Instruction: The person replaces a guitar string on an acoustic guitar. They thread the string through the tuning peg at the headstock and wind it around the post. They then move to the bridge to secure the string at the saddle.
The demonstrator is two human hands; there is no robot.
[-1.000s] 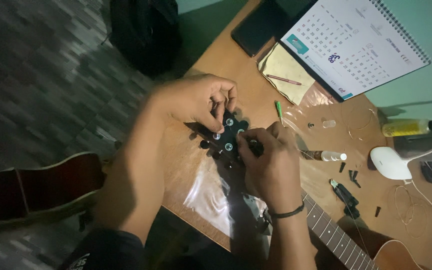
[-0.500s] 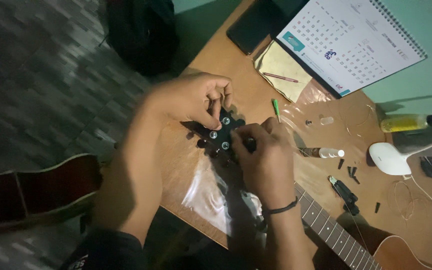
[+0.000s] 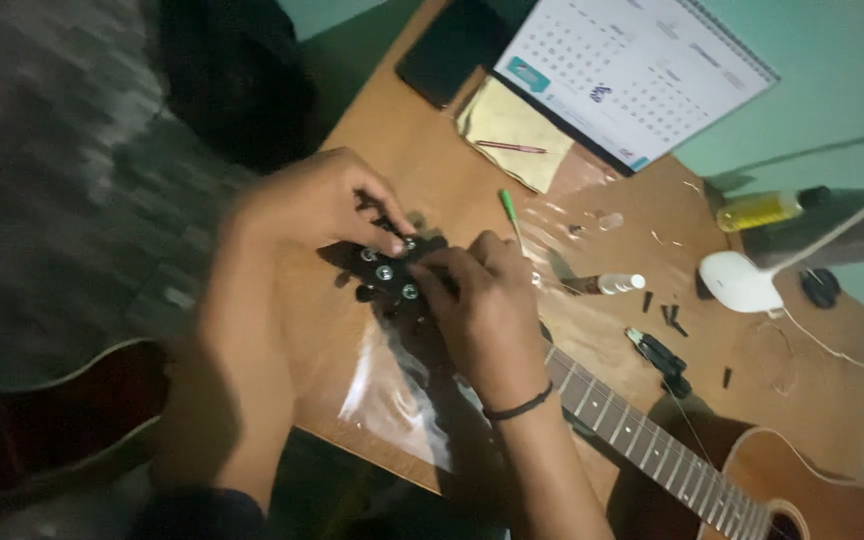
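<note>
Black guitar headstock with silver tuning pegs [image 3: 389, 272] lies on the brown wooden worktop [image 3: 432, 150] — left hand [image 3: 317, 205] fingers pinch its upper edge; right hand [image 3: 487, 305] fingers curl closed over its neck end, beside a clear plastic sheet [image 3: 392, 395].

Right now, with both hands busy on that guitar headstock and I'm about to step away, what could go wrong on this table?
The small black pins lie loose by the guitar neck; a nudge could scatter them. The clear plastic sheet under the headstock hangs at the table edge and may let the guitar slide. The left hand and right hand crowd the tuners, so a fingertip could slip or get pinched.
</note>
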